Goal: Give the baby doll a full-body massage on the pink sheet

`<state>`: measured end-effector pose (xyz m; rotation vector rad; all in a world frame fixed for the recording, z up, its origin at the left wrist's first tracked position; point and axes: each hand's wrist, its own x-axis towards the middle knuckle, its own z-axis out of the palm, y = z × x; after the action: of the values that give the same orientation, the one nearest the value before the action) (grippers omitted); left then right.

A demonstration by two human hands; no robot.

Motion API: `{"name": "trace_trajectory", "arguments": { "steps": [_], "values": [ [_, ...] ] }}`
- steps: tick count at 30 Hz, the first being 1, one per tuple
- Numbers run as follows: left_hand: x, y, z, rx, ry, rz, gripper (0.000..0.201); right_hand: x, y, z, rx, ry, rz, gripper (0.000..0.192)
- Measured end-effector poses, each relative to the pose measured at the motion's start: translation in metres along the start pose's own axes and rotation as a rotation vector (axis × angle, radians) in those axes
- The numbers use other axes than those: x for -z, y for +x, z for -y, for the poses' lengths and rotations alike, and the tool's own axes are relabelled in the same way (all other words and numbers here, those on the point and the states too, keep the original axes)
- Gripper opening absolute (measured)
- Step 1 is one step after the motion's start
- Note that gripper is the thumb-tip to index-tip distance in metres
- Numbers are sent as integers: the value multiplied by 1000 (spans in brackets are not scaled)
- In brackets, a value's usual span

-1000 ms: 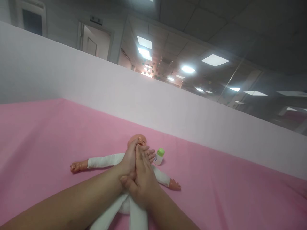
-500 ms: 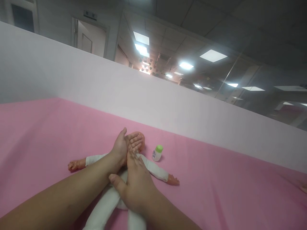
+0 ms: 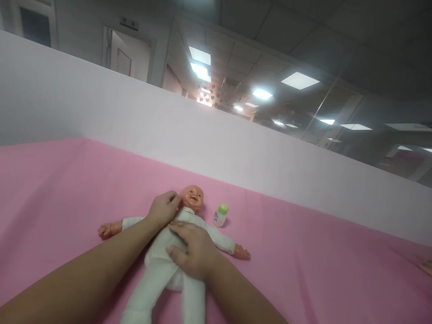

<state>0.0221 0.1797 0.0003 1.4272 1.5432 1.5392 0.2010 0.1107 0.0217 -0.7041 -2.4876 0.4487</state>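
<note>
Left hand fingers: bent, tips partly hidden beside the head of the doll; I cannot tell whether they close on anything.
Doll: face up on the pink sheet, under and between both hands, arms spread, presumably leaving its front open to the palms.
Right hand fingers: loosely straightened across the white-clad chest, thumb apart, gripping nothing; the doll lies directly beneath them.
Green-capped bottle: standing beside the head, touched by neither hand, likely kept there within easy reach.
</note>
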Motion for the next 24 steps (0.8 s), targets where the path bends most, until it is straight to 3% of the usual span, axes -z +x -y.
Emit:
{"name": "trace_trajectory", "arguments": {
  "steps": [3,9,12,14,17,21,24],
  "values": [
    [2,-3,11,-32,135,33,29,-10,-2,-7,75,1,-76,44],
    [-1,-11,14,-101,205,67,27,-26,-12,-5,124,-69,-153,37],
    [4,-15,17,-105,162,65,28,-25,-16,-5,122,-87,-166,42],
    [8,-16,19,-99,111,57,33,-21,-16,-5,107,-101,-159,55],
    [8,-15,14,-37,-127,31,45,-16,-15,-5,127,-134,-101,75],
    [1,-23,-16,288,-734,5,49,-14,-13,-2,226,-172,-23,87],
    [-4,-37,-42,374,-914,123,51,-13,-11,0,221,-177,-13,96]
  ]
}}
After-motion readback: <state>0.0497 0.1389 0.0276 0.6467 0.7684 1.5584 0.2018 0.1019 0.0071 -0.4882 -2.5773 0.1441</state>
